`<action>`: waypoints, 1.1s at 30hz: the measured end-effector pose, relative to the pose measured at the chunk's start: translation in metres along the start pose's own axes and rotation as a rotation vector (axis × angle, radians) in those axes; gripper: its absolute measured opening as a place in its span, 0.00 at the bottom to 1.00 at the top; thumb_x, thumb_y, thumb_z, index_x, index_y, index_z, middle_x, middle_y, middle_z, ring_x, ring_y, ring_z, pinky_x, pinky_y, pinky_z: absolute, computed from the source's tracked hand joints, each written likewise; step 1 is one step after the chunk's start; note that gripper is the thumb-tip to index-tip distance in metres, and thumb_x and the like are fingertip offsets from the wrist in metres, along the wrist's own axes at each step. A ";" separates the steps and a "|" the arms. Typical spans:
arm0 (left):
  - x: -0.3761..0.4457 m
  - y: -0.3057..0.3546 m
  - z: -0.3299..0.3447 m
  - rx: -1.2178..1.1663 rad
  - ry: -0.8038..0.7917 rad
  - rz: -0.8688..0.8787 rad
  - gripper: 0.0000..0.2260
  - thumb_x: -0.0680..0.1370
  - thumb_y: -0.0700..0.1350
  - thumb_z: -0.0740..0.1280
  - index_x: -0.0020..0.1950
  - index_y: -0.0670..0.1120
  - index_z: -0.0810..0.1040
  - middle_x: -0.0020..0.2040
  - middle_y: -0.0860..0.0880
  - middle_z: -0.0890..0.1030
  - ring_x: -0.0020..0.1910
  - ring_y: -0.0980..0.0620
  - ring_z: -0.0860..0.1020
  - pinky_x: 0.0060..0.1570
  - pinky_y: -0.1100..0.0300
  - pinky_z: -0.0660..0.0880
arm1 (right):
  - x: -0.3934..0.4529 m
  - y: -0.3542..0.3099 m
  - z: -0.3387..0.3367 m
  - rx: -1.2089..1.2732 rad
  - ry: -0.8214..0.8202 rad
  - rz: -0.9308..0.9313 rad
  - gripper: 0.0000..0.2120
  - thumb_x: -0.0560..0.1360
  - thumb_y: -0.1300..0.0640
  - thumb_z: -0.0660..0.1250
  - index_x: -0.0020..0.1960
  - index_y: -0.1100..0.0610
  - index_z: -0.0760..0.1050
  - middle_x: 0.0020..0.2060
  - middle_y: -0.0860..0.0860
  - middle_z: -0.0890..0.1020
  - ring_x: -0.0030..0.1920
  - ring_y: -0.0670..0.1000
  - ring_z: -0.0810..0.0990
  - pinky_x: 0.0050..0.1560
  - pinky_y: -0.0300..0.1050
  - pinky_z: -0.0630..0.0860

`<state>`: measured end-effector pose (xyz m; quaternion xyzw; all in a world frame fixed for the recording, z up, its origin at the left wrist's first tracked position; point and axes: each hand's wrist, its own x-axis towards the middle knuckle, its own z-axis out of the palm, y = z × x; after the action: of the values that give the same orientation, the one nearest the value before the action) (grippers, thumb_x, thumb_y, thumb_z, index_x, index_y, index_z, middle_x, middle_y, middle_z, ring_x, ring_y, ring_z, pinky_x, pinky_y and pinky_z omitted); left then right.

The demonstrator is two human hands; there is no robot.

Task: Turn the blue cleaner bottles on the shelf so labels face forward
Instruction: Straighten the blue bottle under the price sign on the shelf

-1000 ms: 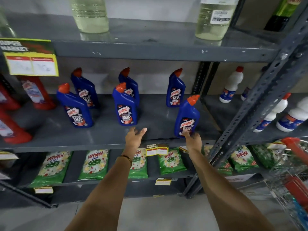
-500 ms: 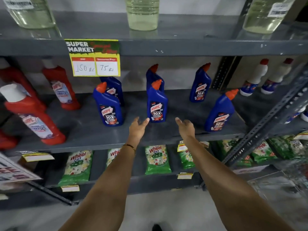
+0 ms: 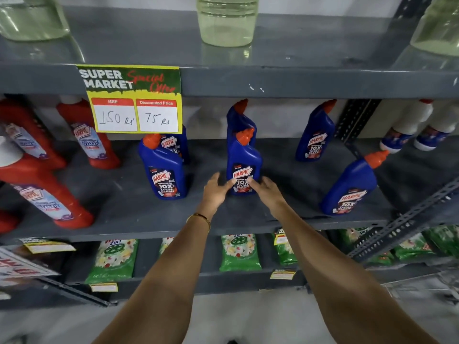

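Several blue cleaner bottles with orange caps stand on the grey middle shelf (image 3: 124, 209). The middle front bottle (image 3: 244, 155) shows its label forward, with another bottle (image 3: 239, 117) right behind it. My left hand (image 3: 214, 188) and my right hand (image 3: 268, 192) flank its base, fingers apart, fingertips touching the lower label; neither hand wraps around it. To the left stands a front bottle (image 3: 162, 170) with one (image 3: 176, 145) partly hidden behind it. A bottle (image 3: 315, 135) stands at the back right. Another bottle (image 3: 350, 187) stands front right, its label turned slightly left.
Red cleaner bottles (image 3: 49, 194) fill the shelf's left end and white bottles (image 3: 407, 127) stand at the far right. A price sign (image 3: 134, 100) hangs from the upper shelf. A slanted metal brace (image 3: 407, 219) crosses at right. Green packets (image 3: 239, 252) lie on the shelf below.
My view has shifted left and closer. Both hands moved forward and together from the shelf edge to the middle front bottle, and their fingertips now touch it.
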<state>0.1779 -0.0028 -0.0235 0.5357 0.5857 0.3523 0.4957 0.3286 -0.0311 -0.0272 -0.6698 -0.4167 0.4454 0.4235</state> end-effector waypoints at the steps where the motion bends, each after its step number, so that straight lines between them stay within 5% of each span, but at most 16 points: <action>1: 0.002 0.000 0.001 0.003 -0.018 0.001 0.29 0.74 0.51 0.68 0.70 0.40 0.65 0.69 0.40 0.71 0.67 0.44 0.70 0.67 0.47 0.68 | 0.002 0.001 0.001 0.005 -0.019 -0.014 0.18 0.74 0.48 0.67 0.60 0.56 0.73 0.58 0.55 0.79 0.53 0.49 0.78 0.52 0.42 0.72; 11: 0.001 -0.008 0.005 -0.011 -0.069 0.030 0.18 0.75 0.51 0.66 0.61 0.43 0.74 0.59 0.44 0.80 0.49 0.54 0.77 0.51 0.61 0.72 | 0.005 0.004 0.001 0.024 -0.045 -0.061 0.20 0.75 0.51 0.66 0.64 0.59 0.72 0.60 0.57 0.79 0.58 0.54 0.78 0.61 0.50 0.74; 24: -0.044 -0.011 0.011 0.006 -0.111 0.057 0.19 0.76 0.49 0.65 0.63 0.40 0.71 0.61 0.41 0.78 0.56 0.47 0.77 0.53 0.60 0.73 | -0.035 0.023 -0.016 -0.012 -0.050 -0.057 0.19 0.74 0.48 0.66 0.61 0.58 0.72 0.58 0.56 0.79 0.55 0.51 0.78 0.54 0.43 0.73; 33: -0.064 -0.013 0.012 -0.026 -0.125 0.069 0.19 0.76 0.47 0.65 0.63 0.38 0.72 0.61 0.39 0.78 0.58 0.44 0.77 0.60 0.54 0.74 | -0.050 0.030 -0.020 -0.045 -0.043 -0.060 0.21 0.73 0.45 0.67 0.59 0.58 0.73 0.57 0.57 0.80 0.57 0.54 0.79 0.61 0.53 0.75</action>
<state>0.1820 -0.0693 -0.0256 0.5700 0.5302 0.3425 0.5260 0.3405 -0.0903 -0.0381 -0.6566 -0.4553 0.4375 0.4125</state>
